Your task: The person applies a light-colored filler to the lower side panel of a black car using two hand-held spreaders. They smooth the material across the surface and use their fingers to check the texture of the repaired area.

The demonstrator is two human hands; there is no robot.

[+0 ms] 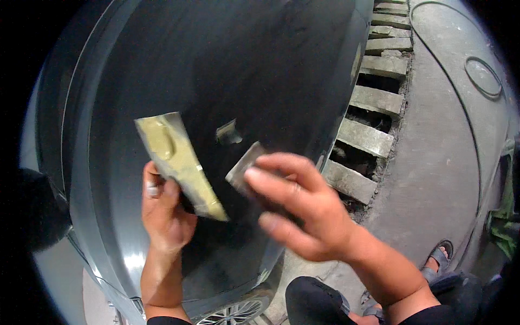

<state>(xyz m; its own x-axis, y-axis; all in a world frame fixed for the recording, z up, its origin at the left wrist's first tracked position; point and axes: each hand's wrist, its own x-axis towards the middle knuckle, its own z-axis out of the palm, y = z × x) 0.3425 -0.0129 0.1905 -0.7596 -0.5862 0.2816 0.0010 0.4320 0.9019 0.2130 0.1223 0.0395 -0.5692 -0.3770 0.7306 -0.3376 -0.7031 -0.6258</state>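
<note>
My left hand [168, 208] holds a flat board [197, 187] smeared with yellow-green putty, a thicker lump of it [162, 142] near the upper end. A ring or pale wrap shows on one finger of this hand. Between the fingers and thumb of my right hand [303, 208] is a small grey putty spreader [245, 165], slightly blurred, apart from the board. Both hands are above a dark car panel [227, 65]. Just beyond the spreader, a small pale grey-green patch [229, 133] marks the panel's surface.
Beside the car on the right runs a drain covered by concrete slats [368, 135] with dark gaps between them. A hose [452, 76] lies across the concrete floor [428, 141]. A car wheel [238, 313] and a sandalled foot [443, 254] appear near the lower edge.
</note>
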